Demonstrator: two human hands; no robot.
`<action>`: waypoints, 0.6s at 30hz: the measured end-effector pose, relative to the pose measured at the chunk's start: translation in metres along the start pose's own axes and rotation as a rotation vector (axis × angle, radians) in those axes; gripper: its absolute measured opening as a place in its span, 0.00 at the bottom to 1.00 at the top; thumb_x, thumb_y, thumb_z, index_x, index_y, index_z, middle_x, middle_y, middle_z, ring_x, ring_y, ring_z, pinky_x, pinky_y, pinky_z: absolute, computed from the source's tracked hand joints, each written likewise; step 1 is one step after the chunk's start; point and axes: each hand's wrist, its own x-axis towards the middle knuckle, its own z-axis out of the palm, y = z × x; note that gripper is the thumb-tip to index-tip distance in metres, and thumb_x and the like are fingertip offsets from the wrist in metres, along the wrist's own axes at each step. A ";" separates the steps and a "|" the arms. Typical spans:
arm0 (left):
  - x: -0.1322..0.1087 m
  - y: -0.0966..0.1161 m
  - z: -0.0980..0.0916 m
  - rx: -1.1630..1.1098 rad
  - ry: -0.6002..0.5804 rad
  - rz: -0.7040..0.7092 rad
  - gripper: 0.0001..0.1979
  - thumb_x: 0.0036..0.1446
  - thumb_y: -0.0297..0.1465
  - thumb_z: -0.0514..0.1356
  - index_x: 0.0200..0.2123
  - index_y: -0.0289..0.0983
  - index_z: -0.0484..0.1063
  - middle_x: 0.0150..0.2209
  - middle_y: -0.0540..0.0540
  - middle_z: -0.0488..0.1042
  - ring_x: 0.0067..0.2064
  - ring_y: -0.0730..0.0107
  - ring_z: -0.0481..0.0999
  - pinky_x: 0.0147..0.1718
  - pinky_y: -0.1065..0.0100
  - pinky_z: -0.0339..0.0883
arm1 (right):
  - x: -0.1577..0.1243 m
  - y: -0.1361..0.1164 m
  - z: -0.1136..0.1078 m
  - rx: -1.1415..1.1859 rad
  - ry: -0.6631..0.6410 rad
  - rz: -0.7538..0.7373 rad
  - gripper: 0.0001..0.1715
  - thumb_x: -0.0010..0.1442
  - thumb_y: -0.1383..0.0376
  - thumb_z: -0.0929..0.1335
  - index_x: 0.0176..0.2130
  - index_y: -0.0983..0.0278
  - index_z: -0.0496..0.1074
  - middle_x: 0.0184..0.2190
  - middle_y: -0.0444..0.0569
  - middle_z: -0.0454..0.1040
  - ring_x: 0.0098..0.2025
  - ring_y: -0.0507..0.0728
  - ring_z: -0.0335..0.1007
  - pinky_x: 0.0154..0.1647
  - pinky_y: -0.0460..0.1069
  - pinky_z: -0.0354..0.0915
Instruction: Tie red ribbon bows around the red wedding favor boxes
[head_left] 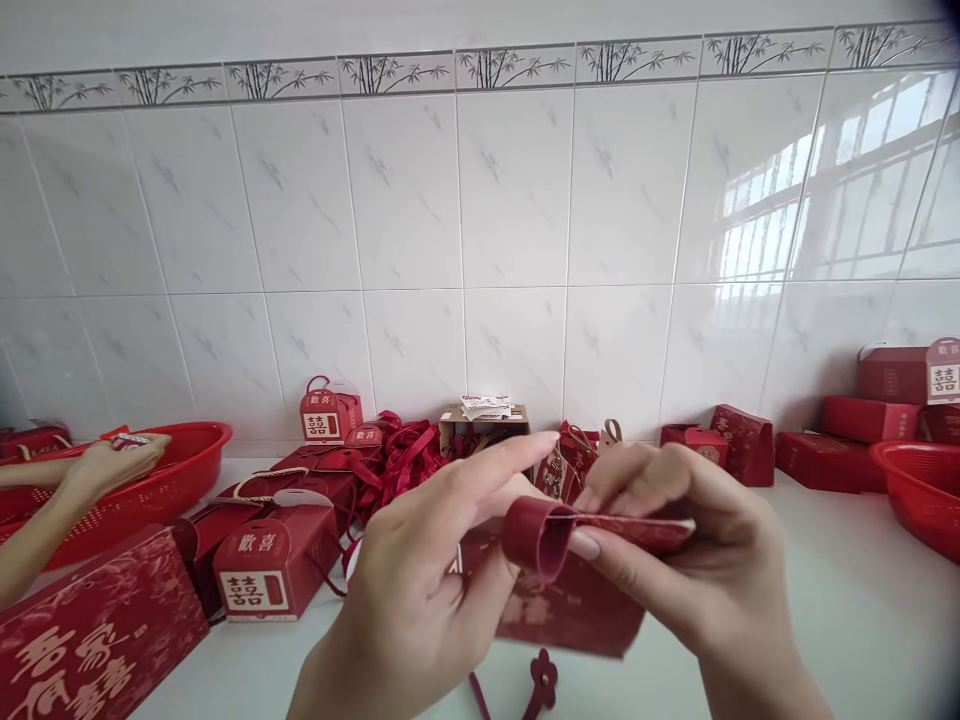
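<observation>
My left hand [420, 590] and my right hand [675, 560] are raised close in front of me over a white counter [840, 620]. Together they pinch a red strap [540, 535], curled into a loop at its left end. My right thumb and fingers squeeze the flat part of the strap; my left fingers hold the loop from behind. Beneath the hands is a flat red gift box [570, 610], partly hidden; which hand holds it I cannot make out. A small red flower-shaped tab [543, 680] hangs below it.
Another person's hand [112, 465] reaches into a red plastic basket [150, 490] at the left. Finished red gift boxes [274, 570] and red ribbons [409, 450] lie mid-counter. A cardboard box [484, 420] stands by the tiled wall. More red boxes [870, 420] and another red basket [922, 490] are at right.
</observation>
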 end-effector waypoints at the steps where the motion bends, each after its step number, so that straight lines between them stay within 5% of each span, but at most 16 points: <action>1: -0.001 0.000 0.000 0.044 0.007 0.000 0.29 0.57 0.16 0.57 0.60 0.41 0.61 0.36 0.53 0.80 0.36 0.79 0.78 0.41 0.81 0.72 | 0.000 -0.002 0.000 0.022 -0.020 0.101 0.11 0.52 0.74 0.74 0.33 0.61 0.71 0.31 0.43 0.76 0.29 0.51 0.75 0.26 0.44 0.72; 5: -0.004 -0.006 0.006 0.116 0.021 -0.026 0.29 0.57 0.17 0.57 0.60 0.42 0.60 0.37 0.53 0.79 0.38 0.78 0.79 0.41 0.80 0.73 | -0.001 -0.005 -0.001 0.043 -0.142 0.311 0.15 0.59 0.68 0.71 0.47 0.56 0.75 0.39 0.47 0.76 0.36 0.54 0.78 0.34 0.47 0.77; 18: 0.001 -0.012 0.015 0.056 0.018 -0.178 0.24 0.57 0.20 0.58 0.54 0.45 0.62 0.34 0.55 0.77 0.36 0.80 0.78 0.39 0.80 0.71 | 0.000 0.005 0.006 -0.223 -0.056 0.119 0.08 0.60 0.71 0.67 0.35 0.59 0.75 0.33 0.45 0.70 0.35 0.52 0.70 0.32 0.45 0.69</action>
